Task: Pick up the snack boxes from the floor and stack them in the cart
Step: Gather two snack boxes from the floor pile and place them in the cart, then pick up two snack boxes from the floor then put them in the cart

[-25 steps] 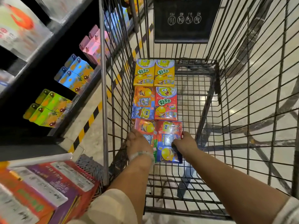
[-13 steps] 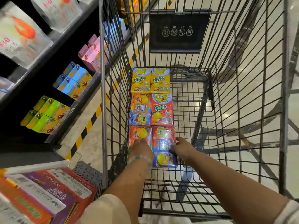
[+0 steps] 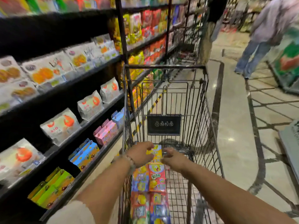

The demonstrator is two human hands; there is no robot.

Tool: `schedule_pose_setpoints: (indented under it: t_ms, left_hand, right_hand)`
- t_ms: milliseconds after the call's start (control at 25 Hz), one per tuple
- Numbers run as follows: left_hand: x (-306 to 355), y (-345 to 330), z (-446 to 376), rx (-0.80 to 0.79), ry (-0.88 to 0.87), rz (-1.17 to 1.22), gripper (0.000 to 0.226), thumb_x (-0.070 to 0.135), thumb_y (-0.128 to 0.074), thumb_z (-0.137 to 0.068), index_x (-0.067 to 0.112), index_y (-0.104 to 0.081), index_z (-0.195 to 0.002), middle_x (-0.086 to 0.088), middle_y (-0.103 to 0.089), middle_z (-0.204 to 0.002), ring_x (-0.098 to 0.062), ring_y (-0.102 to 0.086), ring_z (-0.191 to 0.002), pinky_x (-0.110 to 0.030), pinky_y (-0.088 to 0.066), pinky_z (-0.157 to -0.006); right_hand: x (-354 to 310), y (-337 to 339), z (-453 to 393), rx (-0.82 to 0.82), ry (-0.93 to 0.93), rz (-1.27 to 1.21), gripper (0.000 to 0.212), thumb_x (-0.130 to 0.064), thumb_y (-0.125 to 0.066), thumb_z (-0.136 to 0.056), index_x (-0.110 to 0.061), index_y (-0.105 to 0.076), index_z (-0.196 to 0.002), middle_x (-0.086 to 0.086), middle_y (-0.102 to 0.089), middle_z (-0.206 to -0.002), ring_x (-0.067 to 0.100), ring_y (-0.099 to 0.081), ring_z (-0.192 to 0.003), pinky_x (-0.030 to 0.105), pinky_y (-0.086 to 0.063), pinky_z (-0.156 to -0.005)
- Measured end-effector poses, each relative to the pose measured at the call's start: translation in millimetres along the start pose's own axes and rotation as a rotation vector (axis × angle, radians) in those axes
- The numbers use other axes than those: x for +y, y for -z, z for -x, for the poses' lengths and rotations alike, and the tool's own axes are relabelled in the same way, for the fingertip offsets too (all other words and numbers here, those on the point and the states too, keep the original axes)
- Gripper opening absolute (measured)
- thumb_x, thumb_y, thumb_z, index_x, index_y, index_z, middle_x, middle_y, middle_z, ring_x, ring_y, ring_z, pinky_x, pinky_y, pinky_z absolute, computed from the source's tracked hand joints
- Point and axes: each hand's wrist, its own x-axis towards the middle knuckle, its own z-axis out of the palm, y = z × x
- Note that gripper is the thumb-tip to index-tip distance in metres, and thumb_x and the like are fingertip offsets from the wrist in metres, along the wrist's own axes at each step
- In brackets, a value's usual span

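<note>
Snack boxes lie flat in two columns along the left side of the wire cart (image 3: 165, 67). The red and blue pair (image 3: 150, 207) is nearest, an orange and red pair (image 3: 149, 179) sits in the middle, and a yellow pair (image 3: 156, 153) lies farthest. My left hand (image 3: 142, 155) and my right hand (image 3: 174, 158) hover inside the cart over the yellow pair, one on each side. Both look empty with loosely extended fingers, though motion blurs them. The left hand hides part of the yellow pair.
Black shelves (image 3: 84, 78) on the left hold snack bags and pink, blue and green boxes. A black sign (image 3: 164, 124) hangs on the cart's front wall. A person in jeans (image 3: 258, 46) walks at the upper right, beside a green display (image 3: 289, 62).
My view has swung up from the cart floor to the aisle. Both hands have left the nearest red and blue boxes and now sit farther forward, over the yellow pair.
</note>
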Motion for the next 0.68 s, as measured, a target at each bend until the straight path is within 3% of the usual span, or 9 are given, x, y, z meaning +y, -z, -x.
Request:
schedule_pose_setpoints:
  t_ms: [80, 160, 320, 440, 560, 680]
  left_hand:
    - [20.8, 65.0, 22.0, -0.018, -0.079, -0.031, 0.044, 0.026, -0.054, -0.093, 0.021, -0.045, -0.135, 0.002, -0.05, -0.134, -0.016, -0.051, -0.118, -0.021, -0.037, -0.096]
    - [41.4, 131.8, 51.3, 0.014, -0.139, -0.059, 0.048, 0.032, -0.058, -0.091, 0.025, -0.044, -0.136, 0.002, -0.05, -0.136, -0.013, -0.052, -0.116, -0.021, -0.037, -0.098]
    - [79.1, 231.0, 119.3, 0.225, -0.223, -0.12, 0.059, 0.045, -0.06, -0.082, 0.024, -0.045, -0.135, 0.001, -0.049, -0.136, -0.016, -0.05, -0.122, -0.023, -0.037, -0.1]
    - [92.9, 266.0, 162.9, 0.329, -0.255, -0.119, 0.058, 0.055, -0.059, -0.079, 0.035, -0.044, -0.131, 0.004, -0.049, -0.135, -0.015, -0.047, -0.125, -0.029, -0.037, -0.105]
    - [94.2, 275.6, 198.6, 0.364, -0.241, -0.143, 0.047, 0.038, -0.055, -0.091, 0.036, -0.04, -0.135, 0.012, -0.042, -0.139, -0.009, -0.042, -0.129, -0.028, -0.034, -0.107]
    - [92.6, 273.9, 240.3, 0.43, -0.196, -0.11, 0.048, 0.036, -0.055, -0.091, 0.037, -0.039, -0.136, 0.012, -0.039, -0.144, -0.01, -0.04, -0.131, -0.034, -0.032, -0.11]
  right_hand:
    - [-52.0, 31.9, 28.7, -0.04, 0.165, 0.127, 0.053, -0.02, -0.059, -0.092, -0.021, -0.04, -0.141, 0.008, -0.05, -0.138, 0.022, -0.053, -0.12, 0.034, -0.044, -0.103]
    - [-107.8, 62.9, 66.0, -0.01, 0.304, 0.219, 0.055, -0.023, -0.058, -0.094, -0.024, -0.036, -0.144, 0.004, -0.043, -0.145, 0.02, -0.044, -0.13, 0.031, -0.039, -0.107]
    - [-200.3, 107.8, 141.3, 0.098, 0.544, 0.322, 0.056, -0.025, -0.055, -0.095, -0.025, -0.032, -0.146, 0.007, -0.043, -0.145, 0.018, -0.045, -0.129, 0.025, -0.039, -0.099]
    - [-239.5, 120.2, 180.2, 0.102, 0.64, 0.276, 0.053, -0.025, -0.054, -0.095, -0.025, -0.035, -0.144, 0.007, -0.044, -0.142, 0.014, -0.047, -0.121, 0.024, -0.039, -0.095]
    - [-254.4, 120.3, 194.5, 0.112, 0.679, 0.276, 0.053, -0.031, -0.056, -0.094, -0.031, -0.036, -0.143, 0.005, -0.043, -0.145, 0.02, -0.045, -0.129, 0.032, -0.039, -0.101]
    - [-263.4, 116.9, 205.0, 0.103, 0.736, 0.323, 0.054, -0.037, -0.057, -0.092, -0.034, -0.037, -0.142, 0.003, -0.045, -0.143, 0.02, -0.047, -0.127, 0.035, -0.041, -0.102]
